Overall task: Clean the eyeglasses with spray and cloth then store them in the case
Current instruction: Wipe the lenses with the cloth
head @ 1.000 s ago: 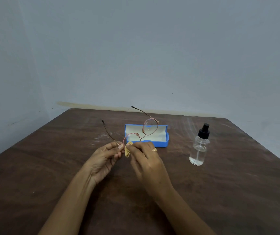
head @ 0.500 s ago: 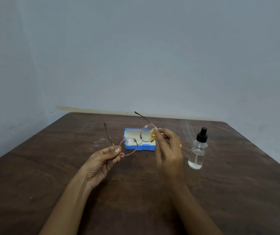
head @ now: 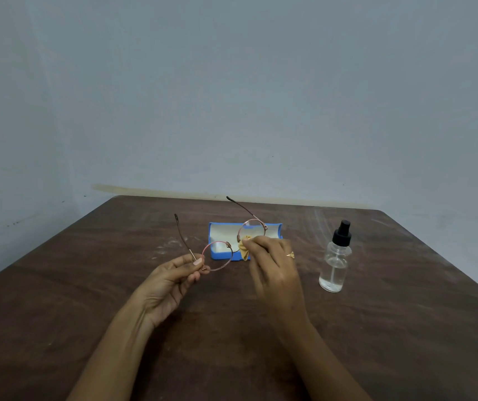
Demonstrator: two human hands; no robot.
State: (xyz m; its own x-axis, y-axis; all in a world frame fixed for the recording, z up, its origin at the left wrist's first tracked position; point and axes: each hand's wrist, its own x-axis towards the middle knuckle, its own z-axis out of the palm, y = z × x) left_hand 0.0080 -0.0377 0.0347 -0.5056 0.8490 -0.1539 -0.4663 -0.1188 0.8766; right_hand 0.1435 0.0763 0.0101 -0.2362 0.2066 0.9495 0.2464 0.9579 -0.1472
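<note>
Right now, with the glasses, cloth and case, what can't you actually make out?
Head view only:
- Smudges on the eyeglasses lenses: too small and clear to judge.
- Most of the cloth: bunched under the right hand fingers.
- The case near right corner: behind that hand.

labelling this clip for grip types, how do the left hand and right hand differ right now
The left hand pinches the eyeglasses at the hinge beside one lens; the right hand pinches the yellow cloth against the other lens's lower rim. The left hand shows its palm side, the right hand its back. The right hand wears a ring; the left hand shows none. Both are over the table, in front of the open blue case.
</note>
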